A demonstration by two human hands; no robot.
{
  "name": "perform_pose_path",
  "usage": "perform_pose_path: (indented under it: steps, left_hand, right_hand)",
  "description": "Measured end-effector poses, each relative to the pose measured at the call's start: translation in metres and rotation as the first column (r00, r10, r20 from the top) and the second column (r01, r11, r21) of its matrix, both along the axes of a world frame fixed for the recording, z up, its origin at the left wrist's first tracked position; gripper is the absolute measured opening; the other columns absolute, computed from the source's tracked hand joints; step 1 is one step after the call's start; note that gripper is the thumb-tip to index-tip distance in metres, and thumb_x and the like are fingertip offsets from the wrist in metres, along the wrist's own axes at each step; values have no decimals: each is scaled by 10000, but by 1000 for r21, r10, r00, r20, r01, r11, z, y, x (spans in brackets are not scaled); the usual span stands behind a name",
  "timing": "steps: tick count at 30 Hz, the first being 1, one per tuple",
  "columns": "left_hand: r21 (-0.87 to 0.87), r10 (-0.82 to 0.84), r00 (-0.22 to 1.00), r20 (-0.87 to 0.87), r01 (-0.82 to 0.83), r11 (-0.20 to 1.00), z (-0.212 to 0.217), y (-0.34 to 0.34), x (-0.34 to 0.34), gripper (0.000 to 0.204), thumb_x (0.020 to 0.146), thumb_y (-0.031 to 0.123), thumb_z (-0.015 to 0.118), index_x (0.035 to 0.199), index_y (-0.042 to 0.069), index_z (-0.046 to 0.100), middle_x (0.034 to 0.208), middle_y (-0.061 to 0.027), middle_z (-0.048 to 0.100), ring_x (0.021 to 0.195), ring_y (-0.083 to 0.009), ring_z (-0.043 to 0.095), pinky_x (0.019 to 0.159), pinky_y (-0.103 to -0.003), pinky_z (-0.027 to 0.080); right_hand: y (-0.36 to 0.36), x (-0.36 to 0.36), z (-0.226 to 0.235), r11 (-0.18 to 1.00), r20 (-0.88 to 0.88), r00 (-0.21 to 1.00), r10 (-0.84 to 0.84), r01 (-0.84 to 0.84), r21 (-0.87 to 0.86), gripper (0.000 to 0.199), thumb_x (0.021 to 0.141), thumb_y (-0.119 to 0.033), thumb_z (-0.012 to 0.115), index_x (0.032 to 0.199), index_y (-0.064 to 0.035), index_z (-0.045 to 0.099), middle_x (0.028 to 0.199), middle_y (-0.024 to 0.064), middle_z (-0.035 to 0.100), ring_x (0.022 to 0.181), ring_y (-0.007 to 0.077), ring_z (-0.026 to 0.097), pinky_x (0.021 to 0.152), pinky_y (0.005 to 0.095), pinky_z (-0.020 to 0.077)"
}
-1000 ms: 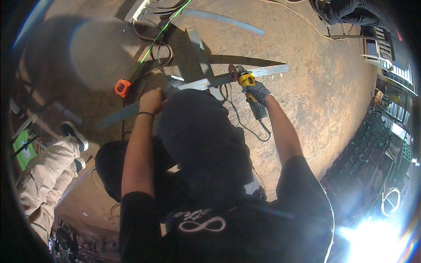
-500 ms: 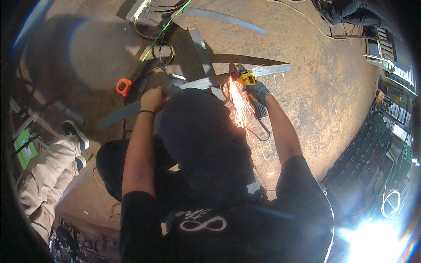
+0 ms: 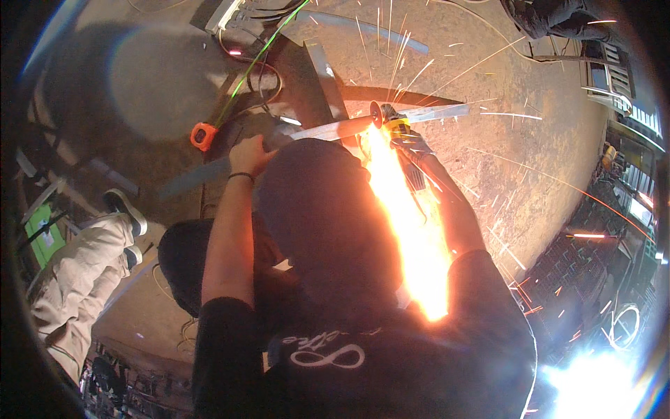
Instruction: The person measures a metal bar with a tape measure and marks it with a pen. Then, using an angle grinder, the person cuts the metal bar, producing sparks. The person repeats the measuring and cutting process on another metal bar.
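Observation:
A long flat metal bar (image 3: 322, 133) slants across the floor in front of me. My bare left hand (image 3: 248, 155), a dark band on its wrist, is closed around the bar's left part. In my dark-gloved right hand (image 3: 414, 144) is a yellow and black angle grinder (image 3: 398, 128). The grinder's disc (image 3: 376, 113) meets the bar right of its middle. From there a thick stream of bright sparks (image 3: 401, 216) pours back along my right arm and hides part of the grinder's body. A dark rounded shape covers the middle of the view.
An orange tape measure (image 3: 203, 136) lies left of my left hand. A power strip (image 3: 225, 15) with cables and a green cord (image 3: 269, 43) is beyond. Another flat bar (image 3: 370, 29) lies farther off. A person's beige trouser legs (image 3: 84, 279) are at left; intense light (image 3: 597, 387) glares at lower right.
The spark stream has become far thicker and brighter, stretching back toward my right shoulder. Loose sparks now fly ahead and to the right. Both hands keep nearly the same places on the bar and grinder.

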State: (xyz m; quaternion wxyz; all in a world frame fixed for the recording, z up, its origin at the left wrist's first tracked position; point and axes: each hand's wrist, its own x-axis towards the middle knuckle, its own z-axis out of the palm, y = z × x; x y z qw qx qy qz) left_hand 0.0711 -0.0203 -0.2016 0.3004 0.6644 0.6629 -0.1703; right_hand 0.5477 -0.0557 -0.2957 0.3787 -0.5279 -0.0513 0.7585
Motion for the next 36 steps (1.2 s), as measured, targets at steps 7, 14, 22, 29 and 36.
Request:
perform_pose_path:
  steps: [7,14,22,29,36]
  left_hand:
    - [-35,43,999,-22,-44,998,0,0,2,484,849,512,709,1050,73,683,1032,-154,718,990,-344,688,827,-465,538]
    - [-11,33,999,-42,-34,999,-7,-3,1,478,841,508,720,1031,71,688,1015,-157,720,987,-335,692,821,-461,540]
    - [3,37,999,-15,-37,999,-5,-2,3,490,845,513,715,1035,63,687,1010,-162,718,985,-341,690,829,-465,543]
    - [-7,-1,999,-32,0,1000,-7,-2,0,480,847,514,714,1049,79,697,1059,-139,716,1033,-304,683,848,-448,539]
    - [13,73,997,37,-74,997,5,-3,5,513,839,535,714,1086,85,706,1058,-110,726,1047,-275,684,868,-427,546]
  right_hand:
    - [-8,-23,62,846,589,619,520,-470,-253,439,713,-165,829,1099,-77,640,882,43,667,743,171,619,647,335,524]
    - [-12,-21,67,831,617,587,524,-510,-221,421,701,-216,833,1055,-75,655,853,41,664,715,172,611,657,332,519]
    - [-18,-14,61,822,626,563,540,-514,-246,386,710,-198,822,1034,-80,648,821,46,647,697,170,605,639,341,516]
    - [-23,-13,58,860,523,689,502,-459,-221,403,700,-125,814,1059,-84,636,802,38,634,678,168,593,629,320,508]
    - [-30,-12,51,875,587,663,464,-448,-184,412,669,-156,821,1042,-79,665,896,29,669,771,157,609,689,316,505]
